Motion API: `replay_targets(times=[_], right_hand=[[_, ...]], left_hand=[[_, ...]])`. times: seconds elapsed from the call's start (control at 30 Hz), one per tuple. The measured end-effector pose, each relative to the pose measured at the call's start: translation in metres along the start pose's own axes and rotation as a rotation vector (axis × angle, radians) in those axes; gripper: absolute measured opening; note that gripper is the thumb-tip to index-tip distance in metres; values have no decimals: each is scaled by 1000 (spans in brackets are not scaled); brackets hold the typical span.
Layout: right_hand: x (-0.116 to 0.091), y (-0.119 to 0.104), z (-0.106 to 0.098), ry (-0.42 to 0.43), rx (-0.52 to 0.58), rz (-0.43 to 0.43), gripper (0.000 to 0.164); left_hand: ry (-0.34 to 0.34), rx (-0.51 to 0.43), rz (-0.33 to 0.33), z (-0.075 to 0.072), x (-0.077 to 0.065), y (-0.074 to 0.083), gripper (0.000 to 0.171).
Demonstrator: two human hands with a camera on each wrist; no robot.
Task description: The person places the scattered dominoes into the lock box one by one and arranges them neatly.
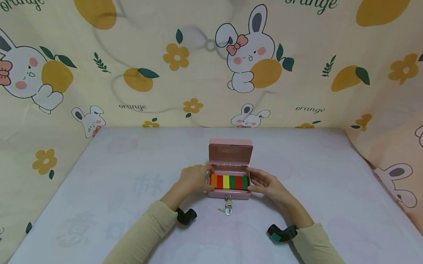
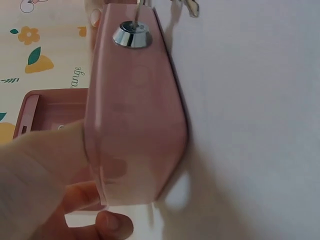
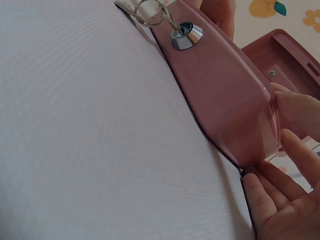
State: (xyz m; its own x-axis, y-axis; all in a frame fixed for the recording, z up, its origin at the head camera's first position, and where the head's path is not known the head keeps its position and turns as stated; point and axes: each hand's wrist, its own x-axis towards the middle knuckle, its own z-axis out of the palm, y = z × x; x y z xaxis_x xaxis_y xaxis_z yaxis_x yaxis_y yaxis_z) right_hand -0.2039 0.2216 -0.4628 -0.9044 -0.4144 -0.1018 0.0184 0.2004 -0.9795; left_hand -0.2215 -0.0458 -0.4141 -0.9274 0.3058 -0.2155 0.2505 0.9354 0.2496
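A pink cash box point(image 1: 228, 195) stands on the table with its lid point(image 1: 230, 154) raised at the back. Inside, a row of coloured blocks point(image 1: 226, 182) runs from side to side in orange, red, yellow and green. My left hand point(image 1: 195, 178) grips the box's left end, thumb over the rim by the orange block, fingers outside. At the opposite end my right hand point(image 1: 270, 186) does likewise, its thumb over the rim by the green block and its fingertips point(image 3: 258, 192) low at the outer wall. From the front lock point(image 2: 132, 35) hang keys point(image 3: 150, 12) on a ring.
The white table point(image 1: 155, 225) spreads around the box. Behind it and along the sides hangs a cream cloth point(image 1: 204, 10) printed with rabbits and oranges. Each wrist wears a black camera band, one on the left wrist point(image 1: 186, 216) and another on the right point(image 1: 281, 233).
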Motion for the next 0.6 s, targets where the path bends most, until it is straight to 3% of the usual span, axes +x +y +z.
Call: replay_targets(times=[0.6], right_hand=[[0,1,0,6,-8,12,66]], left_hand=[[-18,54,-48,-1,2,8,49]])
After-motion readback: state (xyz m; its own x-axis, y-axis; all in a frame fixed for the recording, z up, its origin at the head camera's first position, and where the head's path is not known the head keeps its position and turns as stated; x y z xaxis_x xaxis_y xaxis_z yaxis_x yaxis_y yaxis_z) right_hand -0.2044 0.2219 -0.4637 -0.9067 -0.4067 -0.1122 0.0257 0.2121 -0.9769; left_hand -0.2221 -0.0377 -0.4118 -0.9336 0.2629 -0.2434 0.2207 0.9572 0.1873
